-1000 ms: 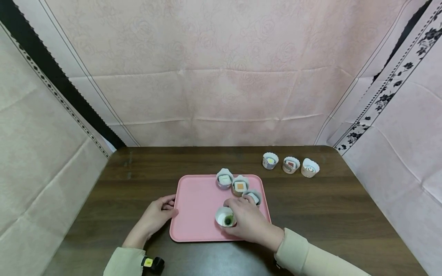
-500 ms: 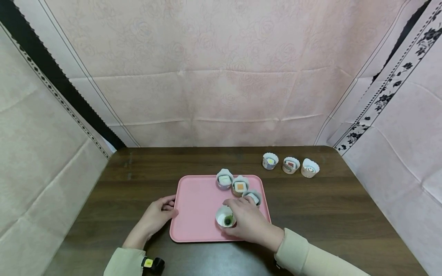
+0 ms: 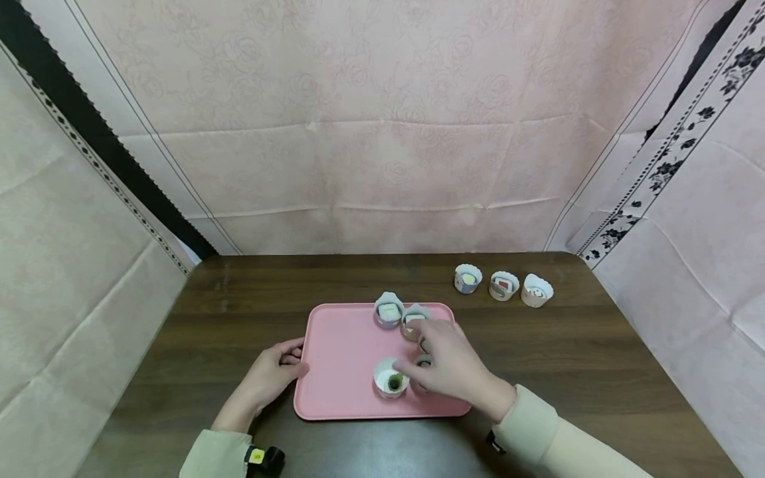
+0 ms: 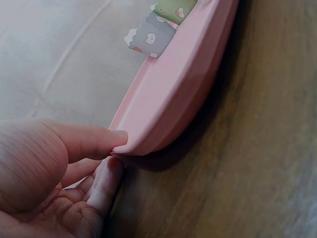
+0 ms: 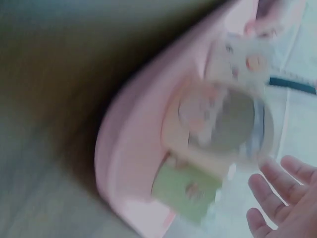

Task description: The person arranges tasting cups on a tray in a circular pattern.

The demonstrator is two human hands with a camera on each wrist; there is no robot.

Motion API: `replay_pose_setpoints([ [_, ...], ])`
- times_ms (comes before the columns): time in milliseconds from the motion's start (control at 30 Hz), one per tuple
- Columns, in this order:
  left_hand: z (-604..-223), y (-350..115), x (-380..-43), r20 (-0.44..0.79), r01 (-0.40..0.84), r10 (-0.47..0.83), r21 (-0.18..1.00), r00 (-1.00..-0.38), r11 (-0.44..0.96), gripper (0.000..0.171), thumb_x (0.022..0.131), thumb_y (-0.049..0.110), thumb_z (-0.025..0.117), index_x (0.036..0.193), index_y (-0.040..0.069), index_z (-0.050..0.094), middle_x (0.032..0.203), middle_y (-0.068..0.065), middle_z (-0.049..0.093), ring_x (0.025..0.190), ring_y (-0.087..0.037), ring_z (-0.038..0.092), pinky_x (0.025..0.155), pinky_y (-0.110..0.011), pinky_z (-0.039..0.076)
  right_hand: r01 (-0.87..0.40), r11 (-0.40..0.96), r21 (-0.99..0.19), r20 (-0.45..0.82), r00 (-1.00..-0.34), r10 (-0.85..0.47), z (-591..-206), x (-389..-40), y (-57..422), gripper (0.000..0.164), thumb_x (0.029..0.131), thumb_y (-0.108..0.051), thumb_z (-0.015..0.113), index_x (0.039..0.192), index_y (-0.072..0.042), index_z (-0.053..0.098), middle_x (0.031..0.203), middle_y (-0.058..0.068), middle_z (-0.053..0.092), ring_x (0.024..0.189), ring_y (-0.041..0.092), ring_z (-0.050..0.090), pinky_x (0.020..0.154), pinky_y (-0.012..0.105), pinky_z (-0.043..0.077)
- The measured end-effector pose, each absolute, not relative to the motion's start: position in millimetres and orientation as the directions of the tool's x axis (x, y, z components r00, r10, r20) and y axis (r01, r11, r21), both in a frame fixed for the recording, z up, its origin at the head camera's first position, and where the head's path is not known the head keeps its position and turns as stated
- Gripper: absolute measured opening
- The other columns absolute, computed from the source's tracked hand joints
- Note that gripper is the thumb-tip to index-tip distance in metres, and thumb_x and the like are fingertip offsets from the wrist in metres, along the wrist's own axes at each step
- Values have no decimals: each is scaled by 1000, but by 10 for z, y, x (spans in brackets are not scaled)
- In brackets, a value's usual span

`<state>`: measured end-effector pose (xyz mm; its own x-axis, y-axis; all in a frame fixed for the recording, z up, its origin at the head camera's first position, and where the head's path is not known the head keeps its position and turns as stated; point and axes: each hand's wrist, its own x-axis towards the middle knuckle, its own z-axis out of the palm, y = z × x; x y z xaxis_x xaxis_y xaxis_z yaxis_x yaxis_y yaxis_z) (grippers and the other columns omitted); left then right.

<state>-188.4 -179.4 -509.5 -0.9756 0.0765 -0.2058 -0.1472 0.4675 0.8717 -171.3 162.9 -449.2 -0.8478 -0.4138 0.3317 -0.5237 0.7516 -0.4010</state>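
We see the person's left hand (image 3: 275,372) at the left edge of a pink tray (image 3: 340,365) that lies on the dark wood surface (image 3: 335,275). Its grip pinches the tray's rim, thumb above and a finger beneath, as the left wrist view shows. The right hand (image 3: 448,358) hovers over the tray's right side with its grip spread and holding nothing; in the right wrist view we find its fingers loose and apart, near a blurred green-patterned cup (image 5: 188,191). A white-lined paper baking cup (image 3: 382,382) with a round green piece (image 3: 396,382) inside stands upright on the tray, just by the right thumb; whether they touch we cannot tell. Farther back on the tray we see a scalloped cup with a pale block (image 3: 389,311) and, right beside it, another cup (image 3: 409,312) partly covered by a finger. More cups lie largely hidden under the right hand. Beyond the tray, toward the back right corner, three cups stand in a loose row: one with a yellow bit (image 3: 468,279), one with a reddish-brown piece (image 3: 504,285) and one with pale contents (image 3: 536,291). Behind them hangs pinkish cloth (image 3: 388,159).
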Motion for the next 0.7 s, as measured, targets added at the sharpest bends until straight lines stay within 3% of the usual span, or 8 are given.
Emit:
replay_pose_setpoints([
  [233,-5093,-1793,-1881,-205,-147,73,869,-976,472,54,86,9,72,136,7,54,107,-9,56,95,-21,55,75,-32,50,-431,750,-501,317,-898,-304,-4384,-1802,1876,55,88,-54,62,131,-20,56,111,0,64,103,19,58,91,44,41],
  [367,-5090,-1784,-1891,-213,-154,75,869,-974,471,54,86,9,72,137,7,53,107,-9,56,95,-22,55,75,-32,50,-387,761,-520,307,-917,-256,-4374,-1846,2018,55,88,-51,64,128,-14,58,111,2,63,104,22,58,87,43,45],
  [700,-5098,-1799,-1904,-198,-137,86,876,-976,463,53,86,10,72,135,6,54,107,-8,57,95,-20,56,75,-30,49,-291,787,-544,342,-933,-109,-4421,-2077,2574,59,87,-51,65,125,-7,56,116,10,61,110,27,55,92,48,42],
])
